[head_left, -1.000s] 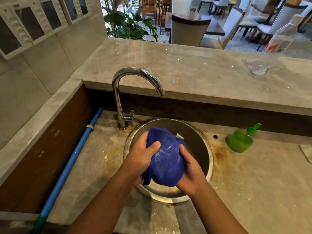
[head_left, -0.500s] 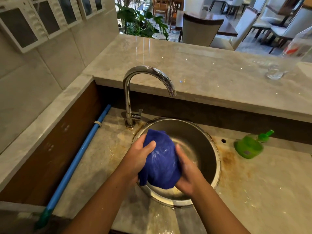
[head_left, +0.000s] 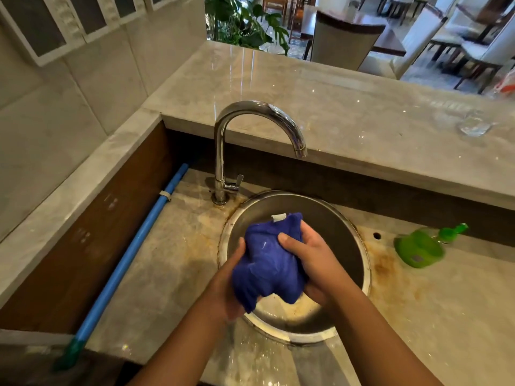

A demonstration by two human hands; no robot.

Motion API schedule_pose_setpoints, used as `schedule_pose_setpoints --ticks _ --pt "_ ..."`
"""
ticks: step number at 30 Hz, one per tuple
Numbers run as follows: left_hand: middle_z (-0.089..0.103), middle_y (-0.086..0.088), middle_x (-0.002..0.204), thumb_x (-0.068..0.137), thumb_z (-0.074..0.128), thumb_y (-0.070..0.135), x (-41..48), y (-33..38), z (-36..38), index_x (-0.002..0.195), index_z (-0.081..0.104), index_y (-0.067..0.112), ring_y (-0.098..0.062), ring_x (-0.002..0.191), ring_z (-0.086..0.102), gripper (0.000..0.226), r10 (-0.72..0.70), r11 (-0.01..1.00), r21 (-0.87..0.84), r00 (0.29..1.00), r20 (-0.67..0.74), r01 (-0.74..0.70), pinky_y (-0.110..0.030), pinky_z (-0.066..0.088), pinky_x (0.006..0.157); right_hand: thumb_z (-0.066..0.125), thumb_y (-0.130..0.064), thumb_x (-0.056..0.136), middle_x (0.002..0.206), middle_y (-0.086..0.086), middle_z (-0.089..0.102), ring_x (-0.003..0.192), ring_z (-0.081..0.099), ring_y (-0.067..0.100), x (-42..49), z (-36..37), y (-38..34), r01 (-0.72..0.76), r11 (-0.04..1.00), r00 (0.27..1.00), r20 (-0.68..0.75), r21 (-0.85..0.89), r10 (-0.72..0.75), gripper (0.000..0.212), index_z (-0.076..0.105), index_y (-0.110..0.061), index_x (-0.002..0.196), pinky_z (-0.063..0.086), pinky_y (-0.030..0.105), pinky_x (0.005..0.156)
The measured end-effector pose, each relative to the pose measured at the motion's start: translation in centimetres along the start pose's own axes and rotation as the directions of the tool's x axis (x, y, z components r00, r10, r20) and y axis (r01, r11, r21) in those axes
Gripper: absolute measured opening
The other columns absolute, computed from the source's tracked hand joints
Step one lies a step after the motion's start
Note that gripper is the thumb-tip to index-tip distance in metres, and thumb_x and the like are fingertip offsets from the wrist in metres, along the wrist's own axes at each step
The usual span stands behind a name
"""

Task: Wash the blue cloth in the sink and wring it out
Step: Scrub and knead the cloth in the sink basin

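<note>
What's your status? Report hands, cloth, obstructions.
Left hand and right hand both grip cloth. Cloth bunched above sink. Tap shows no stream. Nothing blocking; green bottle lies right of sink.

The blue cloth (head_left: 267, 263) is a deep-blue towel bunched into a crumpled wad, with a small white tag (head_left: 278, 217) standing up at its far edge. It is held over the sink (head_left: 334, 224), clear of the bottom, and its lower folds hang down. The sink is a round steel bowl set into the desk near its front edge. The bowl's bottom is stained brownish.
</note>
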State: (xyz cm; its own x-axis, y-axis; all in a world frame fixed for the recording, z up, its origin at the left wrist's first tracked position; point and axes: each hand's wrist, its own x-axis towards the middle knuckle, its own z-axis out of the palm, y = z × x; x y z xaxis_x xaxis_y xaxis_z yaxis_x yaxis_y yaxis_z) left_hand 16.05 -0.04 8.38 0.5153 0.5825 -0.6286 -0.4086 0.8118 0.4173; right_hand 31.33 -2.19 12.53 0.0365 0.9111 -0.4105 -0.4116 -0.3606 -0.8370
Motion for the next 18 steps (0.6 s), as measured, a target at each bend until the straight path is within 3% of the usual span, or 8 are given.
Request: schedule_pose_setpoints --ticks 2,4,5,8,10,12,16,18 --pt "0.068 -0.014 0.118 0.084 0.056 0.062 0.2 -0.7 0.3 0.117 0.068 0.010 -0.032 0.105 0.066 0.063 -0.039 0.996 -0.081 0.998 0.044 0.042 -0.049 0.050 0.095 0.062 -0.008 0.093 0.114 0.013 0.069 0.101 0.068 0.030 0.1 0.0 -0.2 0.000 1.000 0.999 0.032 -0.025 0.001 0.031 0.057 -0.012 0.123 0.055 0.045 0.087" --pt "0.049 -0.021 0.146 0.085 0.052 0.069 0.7 -0.9 0.5 0.139 0.055 0.007 -0.039 0.135 0.047 0.082 -0.041 0.985 -0.154 0.964 0.263 0.084 -0.054 0.028 0.118 0.061 -0.008 0.093 0.115 0.013 0.069 0.102 0.068 0.030 0.4 -0.2 -0.3 0.004 0.998 1.000 0.021 -0.066 -0.003 0.030 0.058 -0.012 0.123 0.057 0.043 0.087" --pt "0.045 -0.022 0.149 0.082 0.058 0.069 0.9 -0.7 0.5 0.141 0.052 0.006 -0.040 0.138 0.043 0.086 -0.019 0.982 -0.172 0.937 0.348 0.084 -0.054 0.024 0.120 0.061 -0.008 0.093 0.113 0.013 0.069 0.102 0.068 0.030 0.4 -0.3 -0.6 0.001 0.995 1.000 -0.005 -0.099 -0.001 0.028 0.058 -0.012 0.121 0.057 0.042 0.085" --pt "0.054 -0.024 0.141 0.065 0.085 0.053 1.8 0.4 -0.4 0.135 0.058 0.003 -0.040 0.128 0.054 0.090 0.010 0.994 -0.101 0.918 0.396 0.032 -0.051 0.036 0.113 0.061 -0.010 0.094 0.108 0.010 0.071 0.097 0.071 0.028 0.6 -1.1 -1.2 -0.011 0.970 0.997 -0.079 -0.244 -0.008 0.021 0.060 -0.016 0.115 0.060 0.039 0.079" --pt "0.051 -0.024 0.142 0.068 0.087 0.040 2.0 1.1 -0.7 0.140 0.052 0.000 -0.039 0.130 0.052 0.089 0.008 0.995 -0.095 0.890 0.456 0.040 -0.051 0.040 0.112 0.061 -0.014 0.095 0.105 0.006 0.071 0.094 0.072 0.024 0.6 -1.5 -1.4 0.011 0.920 0.993 -0.107 -0.392 -0.058 0.017 0.062 -0.020 0.111 0.061 0.043 0.082" --pt "0.058 -0.026 0.135 0.064 0.091 0.026 2.2 2.0 -0.6 0.133 0.059 0.000 -0.039 0.123 0.059 0.080 -0.005 1.000 -0.009 0.912 0.410 0.009 -0.047 0.052 0.099 0.061 -0.016 0.095 0.101 0.004 0.072 0.091 0.072 0.022 0.8 -1.9 -1.4 0.026 0.866 0.982 -0.148 -0.499 -0.115 0.013 0.062 -0.021 0.107 0.060 0.047 0.085" --pt "0.065 -0.017 0.129 0.078 0.074 0.006 1.6 4.1 0.6 0.133 0.055 0.011 -0.032 0.119 0.063 0.059 0.059 0.886 0.423 0.951 0.305 -0.190 -0.048 0.052 0.100 0.061 -0.016 0.095 0.098 0.009 0.072 0.090 0.072 0.027 1.3 -2.2 -0.5 0.001 0.869 0.960 -0.243 -0.495 -0.140 0.009 0.063 -0.017 0.103 0.058 0.053 0.085" --pt "0.070 -0.013 0.123 0.086 0.066 0.002 1.6 4.5 1.0 0.131 0.055 0.012 -0.028 0.115 0.066 0.048 0.123 0.843 0.489 0.965 0.231 -0.224 -0.047 0.052 0.100 0.062 -0.018 0.094 0.099 0.008 0.072 0.091 0.072 0.026 1.9 -2.1 0.0 -0.030 0.889 0.955 -0.277 -0.456 -0.110 0.010 0.064 -0.017 0.104 0.058 0.054 0.086"
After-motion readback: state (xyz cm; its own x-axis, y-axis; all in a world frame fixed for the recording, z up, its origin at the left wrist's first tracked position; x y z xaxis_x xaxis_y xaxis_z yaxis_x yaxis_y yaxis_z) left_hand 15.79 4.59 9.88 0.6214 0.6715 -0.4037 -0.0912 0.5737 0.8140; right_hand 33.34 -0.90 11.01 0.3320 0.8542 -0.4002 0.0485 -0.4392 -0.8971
